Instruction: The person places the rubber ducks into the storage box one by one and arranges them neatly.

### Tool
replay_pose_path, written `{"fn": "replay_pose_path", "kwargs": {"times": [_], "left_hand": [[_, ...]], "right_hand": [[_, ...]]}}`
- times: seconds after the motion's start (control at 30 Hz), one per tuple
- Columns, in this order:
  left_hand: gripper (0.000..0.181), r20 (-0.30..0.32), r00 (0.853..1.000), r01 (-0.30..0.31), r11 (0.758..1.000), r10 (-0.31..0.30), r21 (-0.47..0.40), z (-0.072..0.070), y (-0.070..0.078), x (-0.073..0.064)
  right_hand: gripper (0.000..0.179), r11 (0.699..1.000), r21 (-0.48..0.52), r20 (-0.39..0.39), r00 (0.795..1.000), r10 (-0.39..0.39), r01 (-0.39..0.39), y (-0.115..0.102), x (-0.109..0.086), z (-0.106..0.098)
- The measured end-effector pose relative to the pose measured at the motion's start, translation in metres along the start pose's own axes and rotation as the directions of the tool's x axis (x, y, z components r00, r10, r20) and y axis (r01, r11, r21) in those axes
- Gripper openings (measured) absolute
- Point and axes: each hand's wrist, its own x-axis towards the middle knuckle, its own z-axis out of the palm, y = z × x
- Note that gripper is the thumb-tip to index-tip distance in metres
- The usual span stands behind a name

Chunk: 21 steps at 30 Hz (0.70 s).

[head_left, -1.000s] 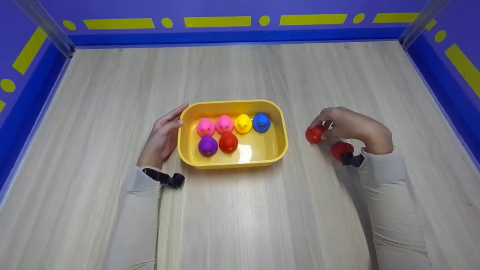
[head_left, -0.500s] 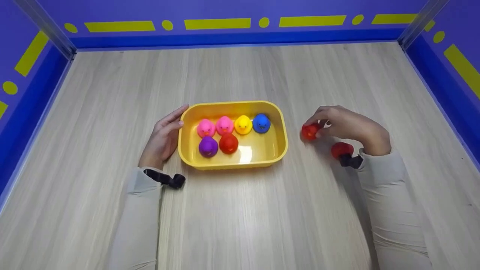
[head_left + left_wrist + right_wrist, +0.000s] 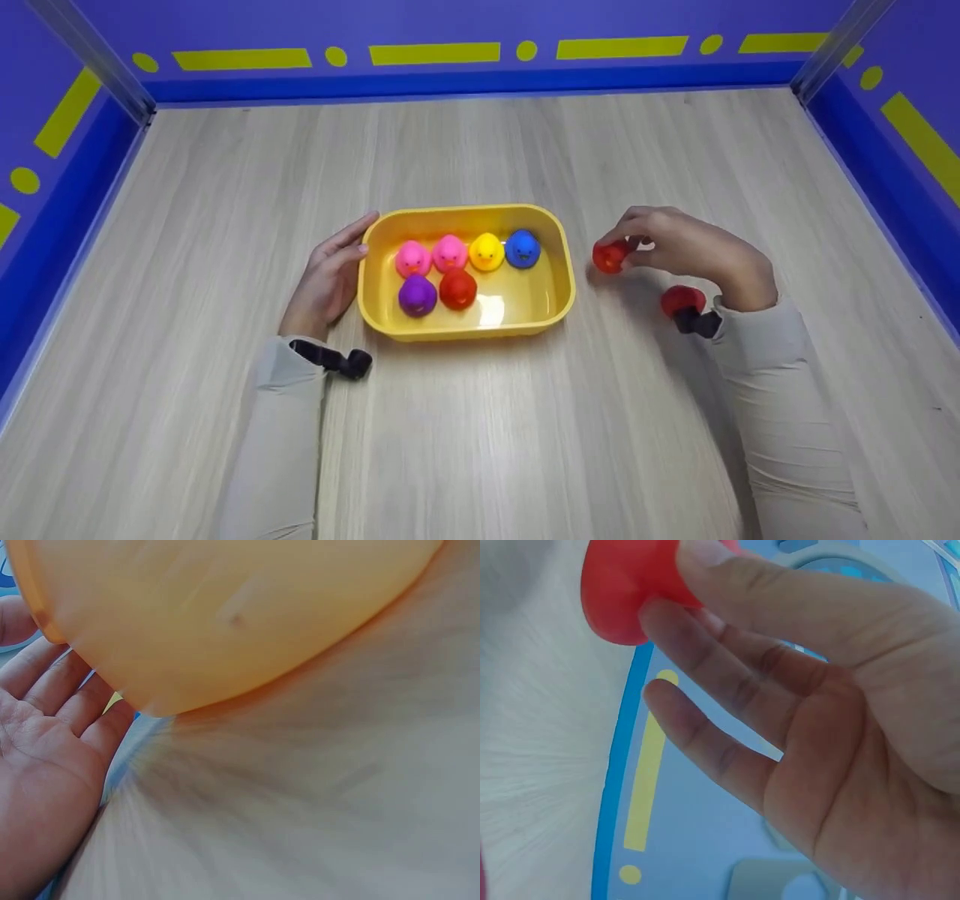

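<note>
My right hand (image 3: 682, 244) pinches a red rubber duck (image 3: 609, 257) between thumb and fingers, to the right of the yellow tub (image 3: 465, 331). In the right wrist view the red duck's rounded base shows at the fingertips, while the little finger stands away from it. My left hand (image 3: 324, 281) rests against the tub's left side, its fingers lying fairly straight along the outer wall, thumb near the rim. Inside the tub sit two pink ducks (image 3: 450, 253), a yellow duck (image 3: 487, 252), a blue duck (image 3: 523, 249), a purple duck (image 3: 417, 295) and another red duck (image 3: 458, 289).
One more red duck (image 3: 681, 300) stands on the wood-grain table (image 3: 465, 435), partly covered by the black wrist camera (image 3: 701, 324) on the right sleeve. Purple-blue walls (image 3: 435, 22) with yellow marks border the table at the back and both sides.
The right hand has shifted left and slightly away from me, carrying the red duck closer to the tub. My left hand stays at the tub's side. The whole head view has drifted slightly downward.
</note>
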Motion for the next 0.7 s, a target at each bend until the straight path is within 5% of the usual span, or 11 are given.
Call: {"fn": "replay_pose_path", "kwargs": {"times": [0.7], "left_hand": [[0.053,0.031,1.000,0.000,1.000,0.000,0.014,-0.004,-0.003,0.002]], "right_hand": [[0.031,0.993,-0.087,-0.019,0.996,-0.084,0.082,-0.033,0.022,-0.016]]}}
